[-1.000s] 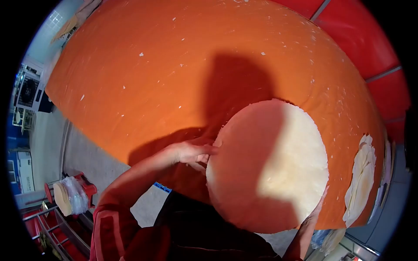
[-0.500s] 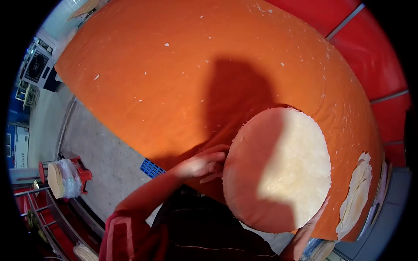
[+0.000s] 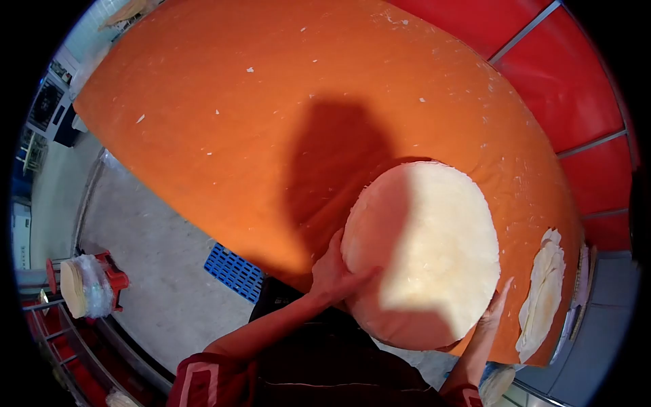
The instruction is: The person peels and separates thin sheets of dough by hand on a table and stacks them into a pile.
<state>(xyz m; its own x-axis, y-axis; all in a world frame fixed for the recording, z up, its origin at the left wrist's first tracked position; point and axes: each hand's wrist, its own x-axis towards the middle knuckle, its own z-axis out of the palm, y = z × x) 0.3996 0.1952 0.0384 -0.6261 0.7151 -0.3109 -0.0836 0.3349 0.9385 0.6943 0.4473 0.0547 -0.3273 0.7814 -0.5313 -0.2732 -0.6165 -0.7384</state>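
A thick stack of round, pale flatbread sheets lies at the near edge of the orange-covered table, its rim slightly ragged. My left hand grips the stack's left side, the thumb lying over the top sheet and the fingers along the rim. On the lower right side, my right hand holds the rim between palm and fingers, its fingertips pointing up and away. The undersides of both hands are partly hidden by the stack. Shadow covers the left part of the top sheet.
The orange tablecloth carries scattered pale flakes. Folded flatbread scraps lie at its right edge. A blue plastic grate is on the floor. Left stands a red stool with plastic-wrapped rounds. Red panels border the far right.
My left hand has moved from beside the stack onto its left rim, thumb over the top. My right hand shows more at the right rim. The view has shifted slightly.
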